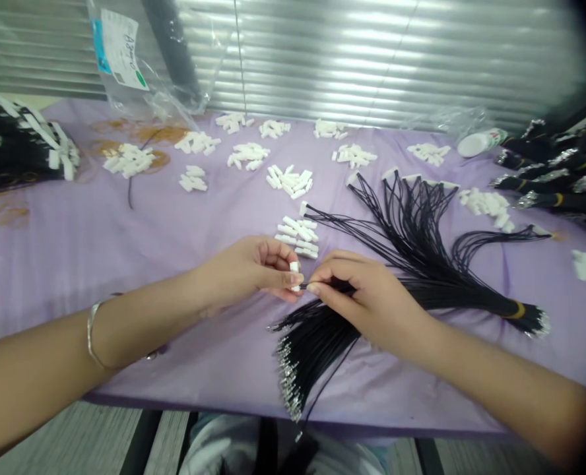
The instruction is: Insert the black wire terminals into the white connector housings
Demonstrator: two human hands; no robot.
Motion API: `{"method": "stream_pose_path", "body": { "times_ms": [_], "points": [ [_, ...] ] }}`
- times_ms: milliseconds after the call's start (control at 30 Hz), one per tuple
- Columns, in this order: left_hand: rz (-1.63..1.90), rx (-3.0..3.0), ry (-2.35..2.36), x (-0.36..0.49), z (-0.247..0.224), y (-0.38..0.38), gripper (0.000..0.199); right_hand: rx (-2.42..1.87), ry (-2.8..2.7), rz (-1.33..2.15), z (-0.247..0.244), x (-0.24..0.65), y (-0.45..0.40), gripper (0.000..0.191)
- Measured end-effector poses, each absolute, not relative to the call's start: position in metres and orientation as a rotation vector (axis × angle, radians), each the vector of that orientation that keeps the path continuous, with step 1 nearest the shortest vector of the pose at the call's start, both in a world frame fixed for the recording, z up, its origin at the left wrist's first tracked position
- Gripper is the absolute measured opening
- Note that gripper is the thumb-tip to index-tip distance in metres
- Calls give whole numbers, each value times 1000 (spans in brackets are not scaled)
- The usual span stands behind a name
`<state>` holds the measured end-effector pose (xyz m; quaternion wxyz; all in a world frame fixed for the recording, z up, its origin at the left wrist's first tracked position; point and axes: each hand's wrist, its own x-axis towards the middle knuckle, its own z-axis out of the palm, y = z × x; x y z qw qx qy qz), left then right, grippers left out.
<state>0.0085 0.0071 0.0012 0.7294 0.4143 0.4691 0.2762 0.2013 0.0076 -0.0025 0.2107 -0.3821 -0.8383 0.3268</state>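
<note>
Between thumb and fingers, my left hand (266,267) pinches a small white connector housing (294,274). My right hand (355,290) is closed on thin black wires (303,287) whose ends meet the housing's lower part; how deep they sit is hidden. Below my right hand fans out a bundle of black wires (317,353) with bare metal terminals at the ends. Other wires of the bundle carry white connectors (414,178) at their far ends. Just beyond my left hand lies a small pile of white housings (297,234).
Several more piles of white housings (289,181) dot the purple tablecloth (198,356). Tied black wire bundles (565,168) lie at the right, and a black wire bundle with white connectors (20,145) at the left. A clear labelled bag (154,59) stands by the blinds.
</note>
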Motion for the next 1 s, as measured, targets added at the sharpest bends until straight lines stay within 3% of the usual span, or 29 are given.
{"method": "stream_pose_path", "body": {
  "times_ms": [667,1000],
  "points": [
    [656,927,1011,13,1,3,23,-1062,-2299,828,-4,196,3,14],
    [659,895,989,14,2,3,11,-1033,-2263,793,-5,194,0,11]
  ]
}}
